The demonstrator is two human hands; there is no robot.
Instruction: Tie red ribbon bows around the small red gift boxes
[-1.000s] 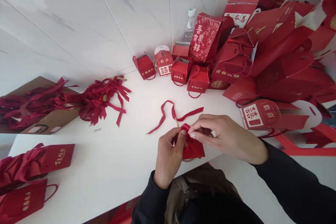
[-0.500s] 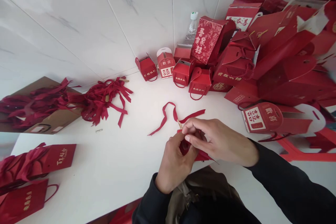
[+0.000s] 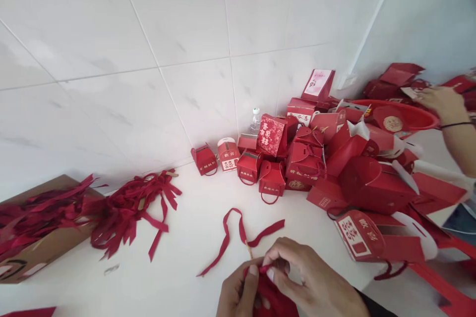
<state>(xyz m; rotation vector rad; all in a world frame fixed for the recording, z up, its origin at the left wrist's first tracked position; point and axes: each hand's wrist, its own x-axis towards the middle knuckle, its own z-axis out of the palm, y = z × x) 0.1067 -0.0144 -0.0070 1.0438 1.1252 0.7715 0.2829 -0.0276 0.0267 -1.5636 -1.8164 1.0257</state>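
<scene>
Now that my view has tipped up toward the wall, I see my left hand (image 3: 238, 294) and right hand (image 3: 312, 285) still pinching the small folded red paper piece (image 3: 274, 301), with the loose dark-red satin ribbon (image 3: 238, 235) just beyond the pinch.

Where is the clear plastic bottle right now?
In the head view, the clear plastic bottle stands against the tiled wall, just right of centre, behind a small red box and left of the patterned red box.
</scene>
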